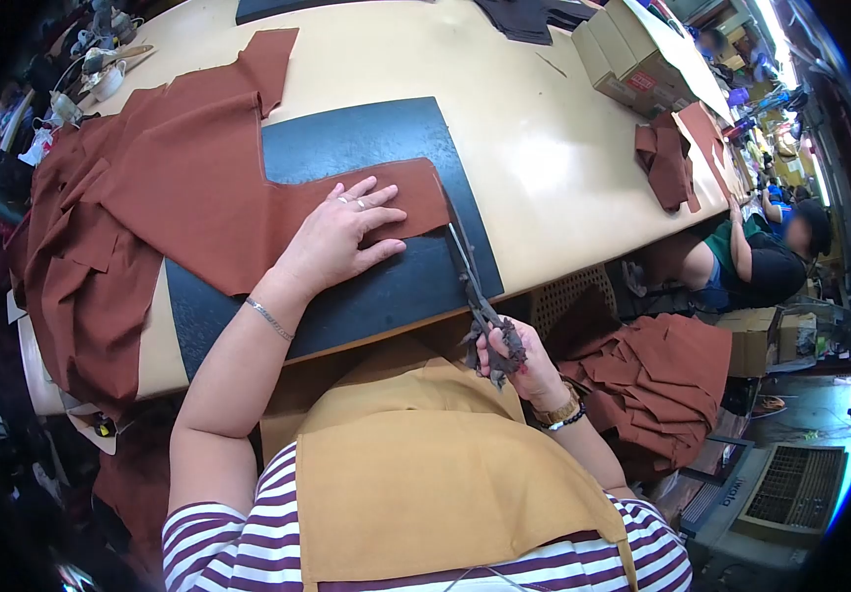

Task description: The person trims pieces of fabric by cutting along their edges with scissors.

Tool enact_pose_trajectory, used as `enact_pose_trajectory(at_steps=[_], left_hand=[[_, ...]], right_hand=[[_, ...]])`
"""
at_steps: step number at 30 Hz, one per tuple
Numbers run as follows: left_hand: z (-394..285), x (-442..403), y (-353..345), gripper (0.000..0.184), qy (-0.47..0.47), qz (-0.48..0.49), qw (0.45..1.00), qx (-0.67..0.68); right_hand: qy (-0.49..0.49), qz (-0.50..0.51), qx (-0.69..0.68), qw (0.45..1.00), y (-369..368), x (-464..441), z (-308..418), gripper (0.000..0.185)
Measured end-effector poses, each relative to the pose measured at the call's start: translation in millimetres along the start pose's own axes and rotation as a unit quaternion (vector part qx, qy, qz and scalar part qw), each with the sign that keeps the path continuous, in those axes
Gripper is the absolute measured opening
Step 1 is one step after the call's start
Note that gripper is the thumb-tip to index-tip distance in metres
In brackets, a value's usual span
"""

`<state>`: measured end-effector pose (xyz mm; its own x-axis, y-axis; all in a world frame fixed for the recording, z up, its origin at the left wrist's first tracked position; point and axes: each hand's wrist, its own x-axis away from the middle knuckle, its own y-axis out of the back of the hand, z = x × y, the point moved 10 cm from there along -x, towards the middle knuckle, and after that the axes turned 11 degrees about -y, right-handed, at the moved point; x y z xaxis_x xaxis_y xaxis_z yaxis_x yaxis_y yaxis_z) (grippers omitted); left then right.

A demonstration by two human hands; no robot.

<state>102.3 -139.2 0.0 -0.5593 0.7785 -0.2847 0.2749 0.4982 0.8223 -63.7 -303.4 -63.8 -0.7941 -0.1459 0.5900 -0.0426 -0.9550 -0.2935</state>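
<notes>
Rust-brown fabric spreads over a dark blue cutting mat, with a narrow strip of it reaching right. My left hand lies flat on that strip, fingers spread, a ring on one finger. In my right hand is a pair of scissors, its handles wrapped in dark, ragged cloth. The scissors point away from me, and their tips are at the right end of the strip. Whether the blades touch the fabric I cannot tell.
A cardboard box and folded brown pieces sit on the pale table. More brown fabric is heaped at my right, and some hangs over the left edge. A seated person is at the right.
</notes>
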Motion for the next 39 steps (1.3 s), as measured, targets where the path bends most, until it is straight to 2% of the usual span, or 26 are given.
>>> enact_pose_trajectory(at_steps=[7,10,19,22,25,28,31,34,39], left_hand=[[2,0,-1,0.038,0.003,0.0,1.0,-0.008],[1,0,-2,0.039,-0.005,0.003,1.0,-0.014],[-8,0,-4,0.04,-0.044,0.008,0.999,-0.009],[-6,0,-5,0.04,-0.044,0.006,0.999,-0.014],[-7,-1,-4,0.04,-0.039,0.008,0.999,-0.016],[-9,-1,-5,0.041,-0.042,0.014,0.999,-0.018],[-12,-1,-7,0.041,-0.05,0.019,0.999,-0.008],[-13,-1,-8,0.041,-0.055,0.02,0.998,-0.011],[-13,-2,-7,0.041,-0.054,0.015,0.998,-0.017]], right_hand=[[-0.024,-0.025,0.061,0.998,4,15,-2,0.027],[-0.023,-0.002,0.009,1.0,2,17,0,0.014],[-0.005,-0.035,-0.021,0.999,2,6,6,0.013],[0.01,-0.003,0.026,1.0,6,7,2,0.029],[-0.002,-0.022,0.049,0.999,7,11,0,0.025],[-0.011,-0.035,0.022,0.999,4,11,6,0.011],[-0.02,-0.048,-0.029,0.998,3,7,7,0.013],[-0.012,-0.037,-0.022,0.999,3,3,8,0.018],[-0.011,-0.034,0.018,0.999,4,7,4,0.015]])
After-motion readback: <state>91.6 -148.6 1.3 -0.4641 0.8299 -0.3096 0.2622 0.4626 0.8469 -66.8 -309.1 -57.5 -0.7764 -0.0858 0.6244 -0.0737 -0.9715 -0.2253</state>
